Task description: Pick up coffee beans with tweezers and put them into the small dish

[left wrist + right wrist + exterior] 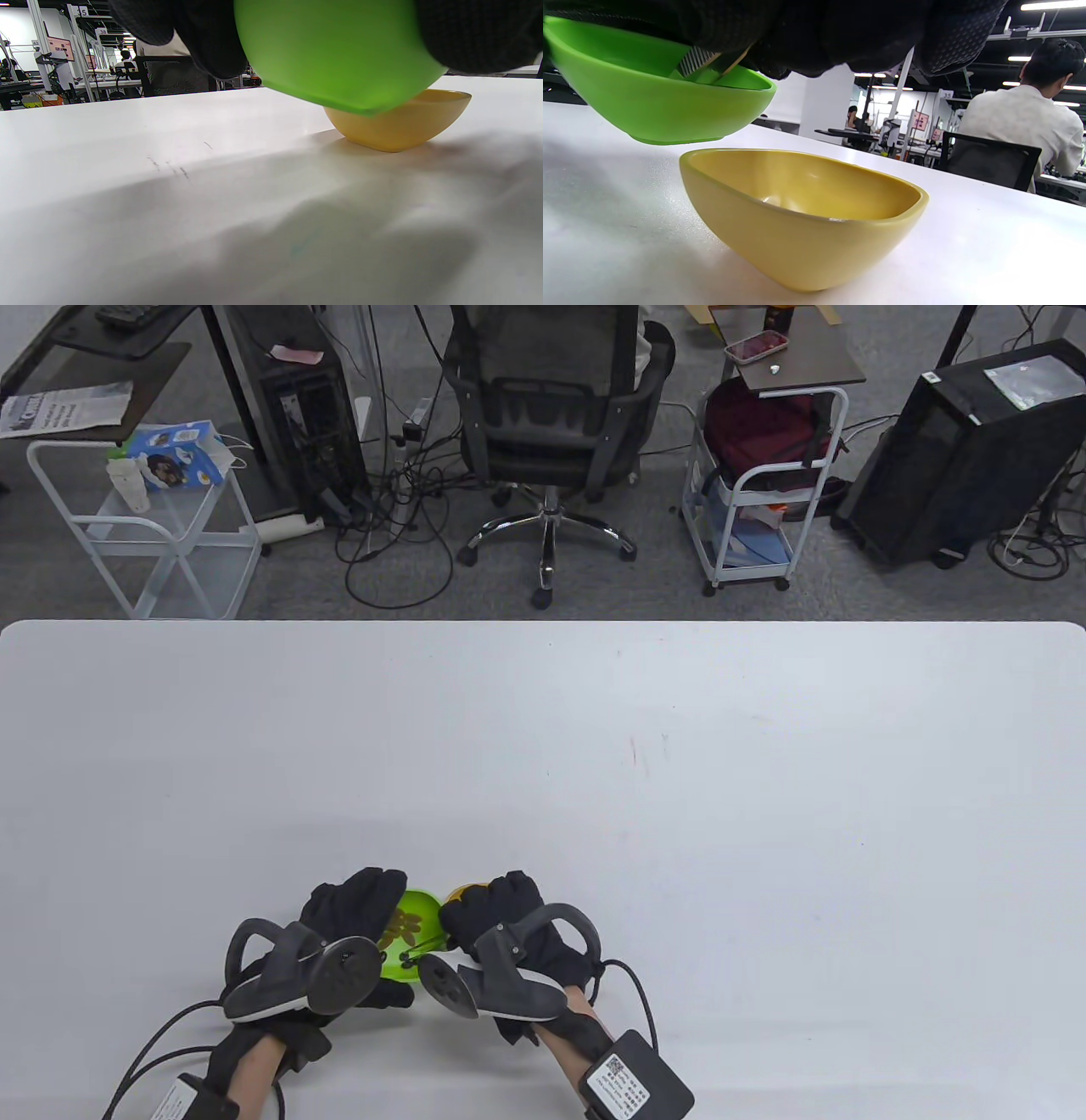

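Low centre of the table view: my left hand (pixel 356 937) grips the green dish (pixel 413 931) of coffee beans (pixel 402 931), lifted off the table. My right hand (pixel 509 933) pinches tweezers (pixel 698 63) into it. I judge picking underway; next, carry a bean to the empty yellow dish (pixel 801 216) just beside.

My worktop (pixel 543 746) is white, with a few faint scuff marks (pixel 649 751) near its middle. A yellow dish (pixel 801 220) sits directly on it, at the near edge.
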